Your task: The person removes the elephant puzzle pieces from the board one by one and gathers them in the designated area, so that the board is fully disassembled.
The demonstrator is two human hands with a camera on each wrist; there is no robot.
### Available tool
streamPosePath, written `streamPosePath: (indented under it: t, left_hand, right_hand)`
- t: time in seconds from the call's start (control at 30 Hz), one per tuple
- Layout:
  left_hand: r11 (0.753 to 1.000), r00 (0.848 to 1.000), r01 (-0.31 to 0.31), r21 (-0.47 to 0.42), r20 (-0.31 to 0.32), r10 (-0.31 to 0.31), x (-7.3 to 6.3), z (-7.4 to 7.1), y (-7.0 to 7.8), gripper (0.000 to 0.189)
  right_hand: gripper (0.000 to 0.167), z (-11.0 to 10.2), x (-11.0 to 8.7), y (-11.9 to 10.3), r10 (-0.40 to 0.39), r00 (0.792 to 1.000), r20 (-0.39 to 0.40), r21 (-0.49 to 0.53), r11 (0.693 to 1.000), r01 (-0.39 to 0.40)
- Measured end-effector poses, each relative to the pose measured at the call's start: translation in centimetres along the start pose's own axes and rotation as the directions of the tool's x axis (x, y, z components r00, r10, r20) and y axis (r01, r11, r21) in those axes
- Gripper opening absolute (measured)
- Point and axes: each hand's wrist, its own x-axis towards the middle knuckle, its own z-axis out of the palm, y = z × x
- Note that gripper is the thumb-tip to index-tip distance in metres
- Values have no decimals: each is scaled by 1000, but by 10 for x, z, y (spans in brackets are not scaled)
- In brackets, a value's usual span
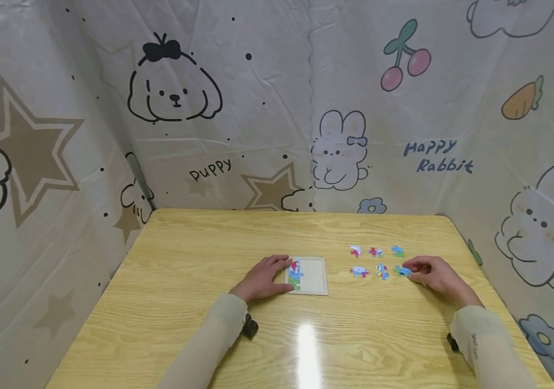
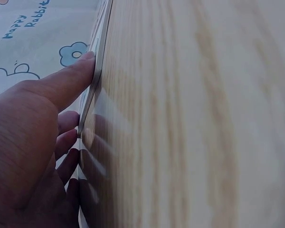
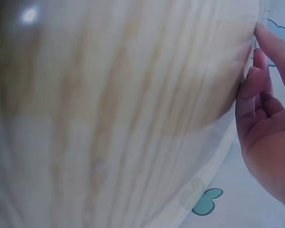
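Observation:
A shallow jigsaw tray (image 1: 326,278) lies on the table, with a joined strip of puzzle pieces (image 1: 295,274) along its left side. My left hand (image 1: 263,279) rests at the tray's left edge, thumb and fingers spread. In the left wrist view, the thumb (image 2: 78,76) touches the tray's rim and the other fingers lie close below it. At the right, my right hand (image 1: 434,276) holds a blue-green puzzle piece (image 1: 401,271) at its right end, between thumb and fingertips. The right wrist view shows those fingertips (image 3: 261,35) low at the tabletop; the piece is hidden there.
Several loose puzzle pieces (image 1: 358,272) lie in two rows between the tray and my right hand. The wooden table (image 1: 184,243) ends at the back and sides against printed cloth walls (image 1: 267,108). A light reflection shines on the table's front part.

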Motion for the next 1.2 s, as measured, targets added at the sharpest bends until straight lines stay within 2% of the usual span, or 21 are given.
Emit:
streamPosePath:
  t: [0.17,0.3,0.53,0.7,0.93,1.03,1.2]
  left_hand:
    - [1000,1000,-5,-5,3,5,0,-1,-1,78]
    - [1000,1000,-5,9,-6,5,0,-1,-4,79]
    - [999,999,20,-27,-27,-20,4,4,-6,88]
    - [998,998,45,-40,-43,-47,4,8,-2,88]
    - [996,996,14,-93,-82,-21,1,6,0,68]
    - [989,997,9,-150,-71,-20,1,5,-2,65]
    - [974,999,-28,-224,-32,22,0,3,-6,56]
  right_hand:
    - [40,-1,-5,-6,4,1000,2,32,999,-4]
    - [39,2,-4,-14,-21,999,-28,26,999,21]
    - [35,17,2,-47,-28,996,-87,39,999,31]
    - [33,36,10,-82,-16,995,-96,112,993,27]
    - [31,71,26,-127,-38,998,-57,254,966,52]
    - [30,86,31,-144,-51,998,-32,289,956,58]
    - [27,112,41,-166,-65,998,5,307,950,60]
